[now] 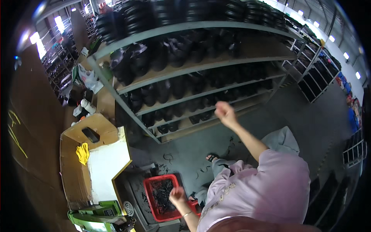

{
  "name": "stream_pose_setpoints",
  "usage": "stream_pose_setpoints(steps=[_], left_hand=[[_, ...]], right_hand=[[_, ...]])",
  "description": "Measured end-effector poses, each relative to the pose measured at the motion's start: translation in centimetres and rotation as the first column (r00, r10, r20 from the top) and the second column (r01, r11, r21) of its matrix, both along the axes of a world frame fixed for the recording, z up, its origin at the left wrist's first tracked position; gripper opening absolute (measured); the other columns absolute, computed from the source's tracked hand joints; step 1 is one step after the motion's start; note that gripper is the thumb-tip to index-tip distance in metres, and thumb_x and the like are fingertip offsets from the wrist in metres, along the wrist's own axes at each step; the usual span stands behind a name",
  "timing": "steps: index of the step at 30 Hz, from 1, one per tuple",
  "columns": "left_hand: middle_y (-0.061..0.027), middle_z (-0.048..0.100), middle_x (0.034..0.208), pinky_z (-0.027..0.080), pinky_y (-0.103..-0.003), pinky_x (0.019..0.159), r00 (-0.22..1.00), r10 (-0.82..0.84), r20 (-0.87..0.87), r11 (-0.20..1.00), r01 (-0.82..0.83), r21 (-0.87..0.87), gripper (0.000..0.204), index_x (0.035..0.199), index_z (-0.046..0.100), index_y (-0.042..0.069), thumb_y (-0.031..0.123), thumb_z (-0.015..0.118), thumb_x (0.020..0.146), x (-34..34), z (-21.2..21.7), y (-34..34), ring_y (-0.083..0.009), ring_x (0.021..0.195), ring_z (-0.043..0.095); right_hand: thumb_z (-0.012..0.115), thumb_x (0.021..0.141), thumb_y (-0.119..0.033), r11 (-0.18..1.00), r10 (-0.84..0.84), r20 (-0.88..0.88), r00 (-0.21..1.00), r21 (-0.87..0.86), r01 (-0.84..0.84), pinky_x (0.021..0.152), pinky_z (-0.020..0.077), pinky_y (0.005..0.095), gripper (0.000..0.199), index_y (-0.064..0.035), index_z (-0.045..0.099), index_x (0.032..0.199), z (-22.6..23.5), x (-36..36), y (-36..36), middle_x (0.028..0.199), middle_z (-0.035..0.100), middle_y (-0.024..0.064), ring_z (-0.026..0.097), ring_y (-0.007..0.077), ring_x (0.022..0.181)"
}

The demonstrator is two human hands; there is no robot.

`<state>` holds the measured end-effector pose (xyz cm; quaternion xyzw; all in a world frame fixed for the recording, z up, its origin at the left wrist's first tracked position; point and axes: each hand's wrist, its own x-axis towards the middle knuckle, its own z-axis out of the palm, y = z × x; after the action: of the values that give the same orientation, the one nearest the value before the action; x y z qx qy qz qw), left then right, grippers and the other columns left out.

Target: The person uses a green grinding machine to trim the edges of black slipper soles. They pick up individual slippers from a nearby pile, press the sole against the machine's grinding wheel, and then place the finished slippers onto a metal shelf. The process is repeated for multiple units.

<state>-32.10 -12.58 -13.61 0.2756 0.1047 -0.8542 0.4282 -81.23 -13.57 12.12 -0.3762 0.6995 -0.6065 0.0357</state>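
My right hand [226,113] is held out in front of the lower tiers of a metal rack [185,92], its fingers curled in and nothing visible in them. Over the edge of a red plastic basket [177,178] hangs my left hand [177,196], also loosely closed, with no object showing. Black scraps [162,193] lie in the basket. Black shoes [162,92] stand in rows on the rack's tiers, and stacks of dark, sole-like pieces [170,13] fill its top. Neither hand appears to touch the rack.
At left, a white-topped worktable [110,162] has cardboard sides, a yellow cloth [82,153] and a dark oblong object [91,135]. A green machine [96,216] sits at its near end. Black strips [168,157] litter the grey floor. Another rack [317,75] stands far right.
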Motion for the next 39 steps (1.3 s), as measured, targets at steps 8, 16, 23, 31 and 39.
stream_pose_setpoints(steps=[8,16,23,31,39], left_hand=[[-0.0092,0.066,0.102,0.049,-0.034,0.084,0.908,0.033,0.417,0.395,0.372,-0.840,0.028,0.117,0.060,-0.001,0.015,0.060,0.094,-37.2,31.6,-14.4,-0.0163,0.090,0.062],[-0.0214,0.061,0.116,0.043,-0.035,0.092,0.312,0.442,0.841,0.350,0.803,-0.482,0.073,0.122,0.054,-0.009,0.058,0.044,0.095,-57.9,40.9,-26.0,-0.0255,0.105,0.057],[-0.0129,0.052,0.134,0.041,-0.045,0.102,0.844,-0.203,0.496,0.502,0.525,-0.687,0.061,0.135,0.047,0.005,0.053,0.043,0.097,-62.0,41.7,-31.5,-0.0292,0.119,0.053],[-0.0147,0.058,0.124,0.048,-0.041,0.094,0.863,-0.133,0.488,0.272,0.505,-0.819,0.068,0.130,0.052,0.005,0.061,0.047,0.090,-66.2,40.9,-32.4,-0.0280,0.109,0.059],[-0.0057,0.066,0.107,0.044,-0.027,0.065,0.711,-0.127,0.691,0.306,0.691,-0.655,0.070,0.127,0.055,0.009,0.066,0.038,0.089,-66.4,42.8,-28.6,-0.0147,0.083,0.062]], right_hand=[[0.070,0.086,-0.044,0.886,-0.332,0.030,0.943,-0.335,0.322,0.089,0.0453,0.0317,0.057,0.0000,0.056,0.120,14.1,-33.1,-1.4,0.115,0.060,0.0122,0.057,0.0182,0.103],[0.061,0.080,-0.067,0.984,0.155,0.526,0.836,-0.005,-0.179,0.110,0.0212,0.0560,0.104,-0.0136,0.011,0.154,16.0,-45.6,-10.9,0.159,0.008,0.0134,0.009,0.0282,0.146],[0.057,0.089,-0.058,0.922,0.384,0.638,0.667,-0.222,-0.318,0.108,0.0304,0.0479,0.083,-0.0098,0.026,0.149,13.6,-47.3,-12.8,0.153,0.029,0.0094,0.030,0.0266,0.138],[0.064,0.081,-0.062,0.911,0.408,0.601,0.687,-0.226,-0.344,0.108,0.0306,0.0489,0.091,-0.0103,0.030,0.148,12.5,-49.0,-12.4,0.148,0.037,0.0114,0.034,0.0290,0.135],[0.064,0.081,-0.062,0.892,0.448,0.636,0.628,-0.268,-0.364,0.107,0.0321,0.0482,0.090,-0.0098,0.032,0.147,12.9,-47.3,-11.0,0.146,0.039,0.0116,0.037,0.0295,0.133]])
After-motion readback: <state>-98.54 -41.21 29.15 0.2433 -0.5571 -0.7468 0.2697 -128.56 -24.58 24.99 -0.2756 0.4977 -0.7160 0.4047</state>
